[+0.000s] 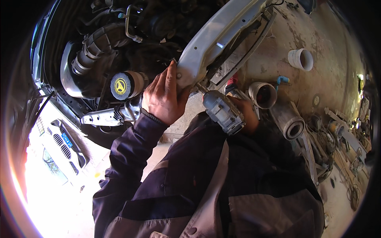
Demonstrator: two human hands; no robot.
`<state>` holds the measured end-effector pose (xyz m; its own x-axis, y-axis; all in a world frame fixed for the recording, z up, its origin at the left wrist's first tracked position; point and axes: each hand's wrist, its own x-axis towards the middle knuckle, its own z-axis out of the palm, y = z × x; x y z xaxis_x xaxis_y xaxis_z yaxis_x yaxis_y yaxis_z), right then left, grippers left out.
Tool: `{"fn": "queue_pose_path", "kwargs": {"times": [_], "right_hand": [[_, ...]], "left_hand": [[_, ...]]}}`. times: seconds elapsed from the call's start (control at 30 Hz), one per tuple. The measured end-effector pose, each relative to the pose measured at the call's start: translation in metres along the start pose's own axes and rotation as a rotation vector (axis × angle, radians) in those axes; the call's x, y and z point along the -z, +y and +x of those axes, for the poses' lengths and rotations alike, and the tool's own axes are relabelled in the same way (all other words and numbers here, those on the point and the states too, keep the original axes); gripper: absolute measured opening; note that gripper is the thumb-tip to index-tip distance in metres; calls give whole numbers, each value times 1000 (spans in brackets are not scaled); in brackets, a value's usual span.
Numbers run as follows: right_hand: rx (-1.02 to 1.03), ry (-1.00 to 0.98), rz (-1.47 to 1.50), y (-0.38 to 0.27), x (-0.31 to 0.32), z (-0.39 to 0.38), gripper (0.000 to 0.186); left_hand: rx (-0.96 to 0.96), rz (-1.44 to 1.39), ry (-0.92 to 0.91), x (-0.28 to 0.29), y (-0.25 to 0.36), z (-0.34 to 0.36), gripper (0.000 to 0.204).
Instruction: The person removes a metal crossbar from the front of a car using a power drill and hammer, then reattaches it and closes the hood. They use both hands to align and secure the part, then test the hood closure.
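A silver metal crossbar (210, 41) runs along the front of an opened engine bay. My left hand (164, 95) is at its near end, the fingers stretched along the engine side and the thumb on the other, so the bar's end sits between them. My right hand (247, 113) is closed round a grey power tool that looks like an impact wrench (224, 112); its handle is mostly hidden. The tool's nose points up and left, at the underside of the bar's end. Whether it touches a fastener there, I cannot tell.
Left of my left hand are a round black cap with a yellow emblem (121, 85) and a ribbed intake hose (99, 41). To the right are a white bucket (300, 60), another round container (262, 95), a metal cylinder (287, 121) and piled metal parts (337, 135). A white car bumper (67, 144) lies lower left.
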<state>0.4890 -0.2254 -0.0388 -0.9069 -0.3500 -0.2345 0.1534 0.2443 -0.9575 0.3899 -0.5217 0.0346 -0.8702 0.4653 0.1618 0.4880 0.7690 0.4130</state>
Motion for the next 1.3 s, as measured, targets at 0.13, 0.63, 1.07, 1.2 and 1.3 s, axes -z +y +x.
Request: {"fn": "queue_pose_path", "kwargs": {"times": [0.13,0.63,1.07,1.2,1.3], "right_hand": [[-5,46,297,17,-18,-2,46],[130,12,162,50,-29,2,15],[-16,54,210,66,-35,-47,24],[58,116,101,70,-35,-55,28],[128,156,262,60,-31,-71,37]], "left_hand": [[-6,42,-12,-1,-1,-1,80],[32,160,-44,-3,-1,-5,82],[62,203,-73,2,12,-5,91],[-261,376,99,-5,17,-5,82],[-392,493,109,-22,26,-5,56]]}}
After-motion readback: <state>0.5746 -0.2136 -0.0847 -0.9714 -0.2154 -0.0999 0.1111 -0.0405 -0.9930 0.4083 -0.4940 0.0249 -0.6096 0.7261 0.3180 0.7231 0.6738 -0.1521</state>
